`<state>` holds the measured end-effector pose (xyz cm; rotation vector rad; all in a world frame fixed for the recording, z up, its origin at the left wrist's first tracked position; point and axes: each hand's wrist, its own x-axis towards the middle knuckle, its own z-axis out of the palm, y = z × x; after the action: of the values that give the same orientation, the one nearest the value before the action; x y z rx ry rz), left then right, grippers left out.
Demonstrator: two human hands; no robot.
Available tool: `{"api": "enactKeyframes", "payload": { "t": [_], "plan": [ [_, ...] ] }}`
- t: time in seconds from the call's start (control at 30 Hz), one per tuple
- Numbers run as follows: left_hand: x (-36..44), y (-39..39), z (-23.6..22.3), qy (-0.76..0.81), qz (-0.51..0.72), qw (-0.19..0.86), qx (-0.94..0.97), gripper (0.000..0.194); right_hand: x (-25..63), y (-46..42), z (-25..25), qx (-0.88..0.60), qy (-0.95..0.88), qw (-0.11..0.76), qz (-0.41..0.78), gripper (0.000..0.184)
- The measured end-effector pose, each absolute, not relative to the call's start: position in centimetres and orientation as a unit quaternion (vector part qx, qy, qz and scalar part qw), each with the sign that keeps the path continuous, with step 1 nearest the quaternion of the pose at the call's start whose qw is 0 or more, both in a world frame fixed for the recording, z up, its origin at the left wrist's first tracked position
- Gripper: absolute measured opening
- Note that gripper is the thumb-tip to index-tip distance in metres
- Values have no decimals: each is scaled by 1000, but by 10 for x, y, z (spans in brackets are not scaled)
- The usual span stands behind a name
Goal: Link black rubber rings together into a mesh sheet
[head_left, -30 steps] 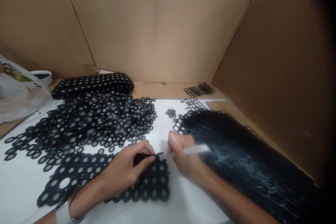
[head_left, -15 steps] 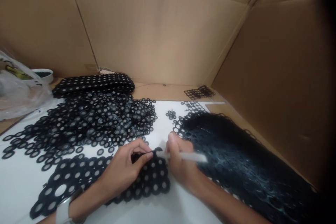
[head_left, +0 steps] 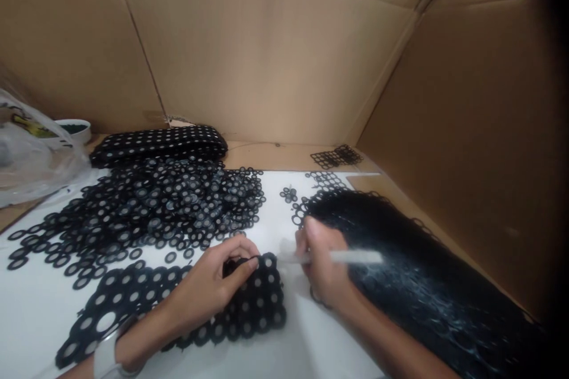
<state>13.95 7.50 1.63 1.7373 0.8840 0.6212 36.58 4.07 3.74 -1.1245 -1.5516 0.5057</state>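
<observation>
My left hand (head_left: 224, 272) pinches the upper edge of a black mesh piece made of joined rings (head_left: 262, 299), which lies on the white board. Beneath my forearm the rest of the piece spreads to the left, and one hole in it is larger than the others. My right hand (head_left: 324, 263) is closed around a slim, pale, pen-like stick (head_left: 358, 257), which is smeared by motion. The stick's left end points toward the mesh edge, a short way from my left fingertips. Its exact kind cannot be made out.
A heap of loose black rings (head_left: 155, 204) lies behind my left hand, with a folded dotted bundle (head_left: 164, 142) behind it. Right stands a large dark ring-mesh mass (head_left: 409, 260). A plastic bag (head_left: 31, 160) and white bowl (head_left: 84, 132) sit left. Cardboard walls (head_left: 267, 59) enclose the board.
My right hand has drawn the pale stick to the right, away from the mesh edge. My left hand keeps its pinch, nearly still.
</observation>
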Motion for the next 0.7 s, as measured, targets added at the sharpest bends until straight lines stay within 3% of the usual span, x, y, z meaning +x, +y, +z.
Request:
{"api": "enactKeyframes", "payload": {
  "t": [0.2, 0.7],
  "plan": [
    [143, 75, 15, 399, 264, 466, 744, 29, 364, 43, 43, -480, -660, 533, 223, 54],
    [143, 75, 15, 434, 262, 482, 715, 35, 363, 44, 40, -483, -651, 538, 231, 55]
  ]
}}
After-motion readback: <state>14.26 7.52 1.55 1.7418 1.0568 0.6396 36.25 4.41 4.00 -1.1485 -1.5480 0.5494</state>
